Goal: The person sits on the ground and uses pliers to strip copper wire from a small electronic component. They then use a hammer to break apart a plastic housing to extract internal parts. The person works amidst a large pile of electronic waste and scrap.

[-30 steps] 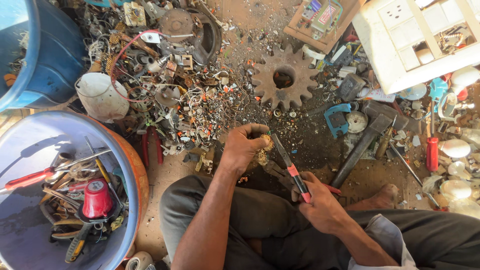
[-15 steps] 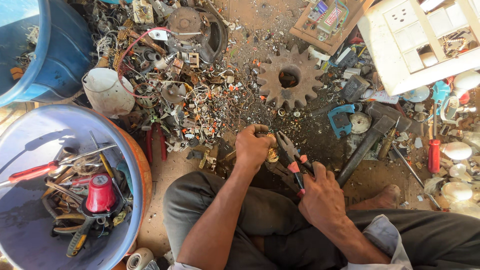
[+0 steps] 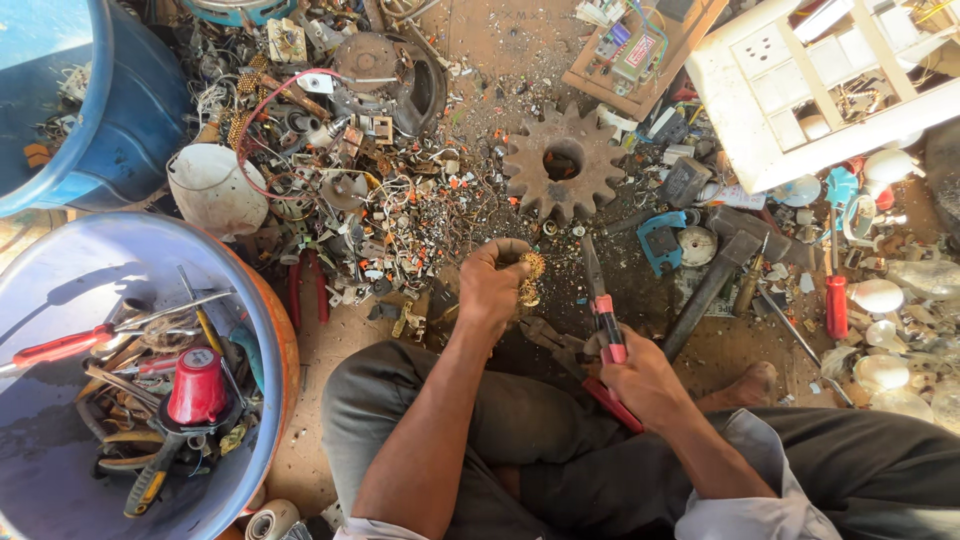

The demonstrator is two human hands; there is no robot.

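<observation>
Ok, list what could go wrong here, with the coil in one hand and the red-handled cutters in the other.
1. The cutters in the right hand point their tips toward the left hand, which pinches a small copper coil; a slip might nick a finger.
2. Snipped wire could spring off into the scrap pile and get lost.
3. The person's legs rest close to sharp litter and the rusty gear.

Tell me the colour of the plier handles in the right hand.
Red, on the pliers in the right hand; head view.
</observation>
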